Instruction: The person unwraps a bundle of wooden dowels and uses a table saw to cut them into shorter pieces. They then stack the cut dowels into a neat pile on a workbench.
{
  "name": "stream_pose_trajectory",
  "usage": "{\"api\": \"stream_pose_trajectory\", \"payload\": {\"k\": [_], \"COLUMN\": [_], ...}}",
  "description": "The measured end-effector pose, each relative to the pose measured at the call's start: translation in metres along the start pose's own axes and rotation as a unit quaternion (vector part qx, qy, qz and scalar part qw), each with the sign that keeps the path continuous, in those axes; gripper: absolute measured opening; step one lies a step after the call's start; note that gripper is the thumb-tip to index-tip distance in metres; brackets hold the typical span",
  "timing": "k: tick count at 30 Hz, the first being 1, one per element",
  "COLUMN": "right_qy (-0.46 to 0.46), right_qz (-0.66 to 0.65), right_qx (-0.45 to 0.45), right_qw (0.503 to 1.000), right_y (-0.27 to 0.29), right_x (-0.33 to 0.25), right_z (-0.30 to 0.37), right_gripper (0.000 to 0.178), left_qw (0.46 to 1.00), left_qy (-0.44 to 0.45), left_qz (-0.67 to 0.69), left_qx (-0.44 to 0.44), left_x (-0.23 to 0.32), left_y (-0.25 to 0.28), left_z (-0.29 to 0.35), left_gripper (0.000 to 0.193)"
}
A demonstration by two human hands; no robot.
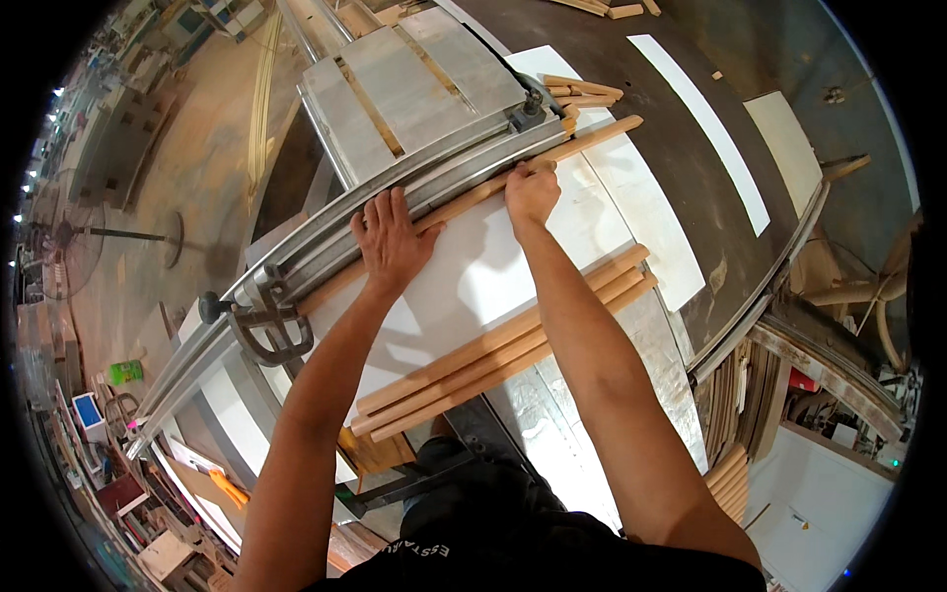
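Observation:
A long wooden strip (587,139) lies along a metal fence (449,195) on the white board (459,261). My left hand (393,239) rests over it with fingers stretched out onto the fence and the thumb along the wood. Farther right, my right hand (533,197) is closed around the same strip, its fingers curled over the top edge. Nearer to me, three loose wooden strips (503,340) lie side by side on the board's near edge, partly beneath my right forearm.
A C-shaped clamp (271,331) grips the fence's left end. Beyond the fence stands a slotted metal sliding table (419,84). Short wood pieces (582,94) are piled by the fence's far end. More strips (728,483) stand low on the right. A fan (74,232) is at the left.

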State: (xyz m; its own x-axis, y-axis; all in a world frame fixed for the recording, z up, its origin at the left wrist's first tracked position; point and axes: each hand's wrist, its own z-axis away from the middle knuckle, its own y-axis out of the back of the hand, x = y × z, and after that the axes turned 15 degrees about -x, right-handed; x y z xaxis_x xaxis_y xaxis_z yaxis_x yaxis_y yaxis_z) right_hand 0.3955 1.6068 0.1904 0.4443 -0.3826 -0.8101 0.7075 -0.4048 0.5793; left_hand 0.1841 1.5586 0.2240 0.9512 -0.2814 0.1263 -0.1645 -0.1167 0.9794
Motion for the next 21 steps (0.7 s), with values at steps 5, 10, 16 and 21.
{"api": "stream_pose_trajectory", "payload": {"k": [5,10,16,21], "right_qy": [0.0,-0.007,-0.005,-0.013], "right_qz": [-0.001,0.019,-0.013,0.014], "right_qx": [0.002,-0.007,-0.014,-0.007], "right_qw": [1.0,1.0,1.0,1.0], "right_y": [0.0028,0.0035,0.0031,-0.001], "right_x": [-0.0043,-0.0022,-0.0025,-0.0025], "right_z": [0.004,0.0017,0.0007,0.0016], "right_gripper": [0.031,0.032,0.034,0.035], "left_qw": [1.0,1.0,1.0,0.999], "left_qy": [0.012,0.0,0.018,0.021], "left_qz": [0.004,0.002,0.002,0.021], "left_qx": [-0.012,0.011,-0.008,-0.018], "left_x": [0.0021,0.0013,0.0026,0.0], "left_y": [0.0043,0.0017,0.0018,0.0016], "left_z": [0.0017,0.0016,0.0008,0.0029], "left_gripper": [0.082,0.082,0.082,0.085]}}
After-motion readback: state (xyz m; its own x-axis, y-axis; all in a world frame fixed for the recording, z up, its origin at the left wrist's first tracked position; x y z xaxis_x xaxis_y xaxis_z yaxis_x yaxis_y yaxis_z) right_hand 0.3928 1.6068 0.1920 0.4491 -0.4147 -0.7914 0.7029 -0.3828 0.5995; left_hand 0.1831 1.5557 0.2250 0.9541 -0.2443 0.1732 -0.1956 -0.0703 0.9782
